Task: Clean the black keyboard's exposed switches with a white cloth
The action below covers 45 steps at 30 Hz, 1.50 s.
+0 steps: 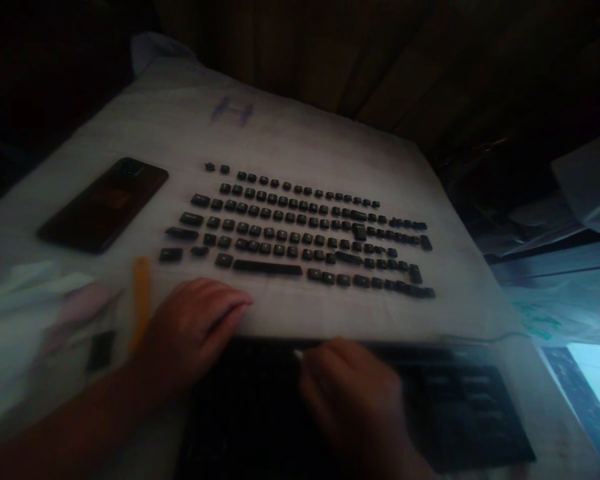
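A black keyboard [460,407] with its keycaps off lies at the near edge of a white cloth. Many black keycaps [300,230] are laid out in rows on the cloth beyond it. My left hand [193,330] rests on the far left corner of the keyboard, fingers together and curled down. My right hand [353,400] is over the middle of the keyboard, closed in a pinch on a small pale thing that is too blurred to name.
A dark phone [105,203] lies face up at the left. A thin orange tool [141,300] lies beside my left hand. Crumpled white material [25,320] and a small black piece [101,350] sit at the near left. Dark clutter surrounds the cloth [290,127].
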{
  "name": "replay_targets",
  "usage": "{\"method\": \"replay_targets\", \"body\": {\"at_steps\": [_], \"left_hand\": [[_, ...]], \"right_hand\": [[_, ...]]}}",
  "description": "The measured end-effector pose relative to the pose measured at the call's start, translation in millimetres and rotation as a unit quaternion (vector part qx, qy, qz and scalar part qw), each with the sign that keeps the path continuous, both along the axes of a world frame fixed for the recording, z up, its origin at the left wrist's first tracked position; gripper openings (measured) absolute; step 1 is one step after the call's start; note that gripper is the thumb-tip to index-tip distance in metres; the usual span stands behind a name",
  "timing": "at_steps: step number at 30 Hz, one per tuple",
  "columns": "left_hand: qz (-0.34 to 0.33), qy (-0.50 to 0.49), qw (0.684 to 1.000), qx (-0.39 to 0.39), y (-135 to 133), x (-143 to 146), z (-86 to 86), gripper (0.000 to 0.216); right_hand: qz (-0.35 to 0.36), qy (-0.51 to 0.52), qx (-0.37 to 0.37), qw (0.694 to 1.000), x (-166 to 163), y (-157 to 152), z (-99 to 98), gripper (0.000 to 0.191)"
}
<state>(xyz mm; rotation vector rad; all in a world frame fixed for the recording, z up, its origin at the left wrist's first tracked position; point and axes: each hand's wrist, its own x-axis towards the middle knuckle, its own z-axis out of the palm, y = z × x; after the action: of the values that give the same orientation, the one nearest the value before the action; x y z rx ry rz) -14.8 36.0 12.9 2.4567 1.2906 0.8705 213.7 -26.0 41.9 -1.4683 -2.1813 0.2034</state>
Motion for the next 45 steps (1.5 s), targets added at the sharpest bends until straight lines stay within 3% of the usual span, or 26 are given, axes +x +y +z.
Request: {"method": "replay_targets", "body": {"at_steps": [6, 24, 34, 45], "left_hand": [[-0.002, -0.003, 1.0, -0.012, 0.5, -0.6, -1.3, 0.02], [-0.006, 0.004, 0.999, -0.032, 1.3, 0.3, -1.3, 0.024], [-0.004, 0.004, 0.999, -0.04, 1.1, -0.2, -1.6, 0.026], [-0.006, 0.014, 0.999, -0.037, 1.1, -0.5, -2.7, 0.026]], "right_hand": [[0.0, -0.037, -0.028, 0.999, -3.2, 6.3, 2.6, 0.027], [0.009, 0.013, -0.039, 0.999, -6.1, 5.1, -3.8, 0.024], [-0.002, 0.009, -0.03, 0.999, -6.3, 4.7, -4.5, 0.024], [0.001, 0.081, 0.002, 0.997, -7.7, 3.0, 0.6, 0.023]]}}
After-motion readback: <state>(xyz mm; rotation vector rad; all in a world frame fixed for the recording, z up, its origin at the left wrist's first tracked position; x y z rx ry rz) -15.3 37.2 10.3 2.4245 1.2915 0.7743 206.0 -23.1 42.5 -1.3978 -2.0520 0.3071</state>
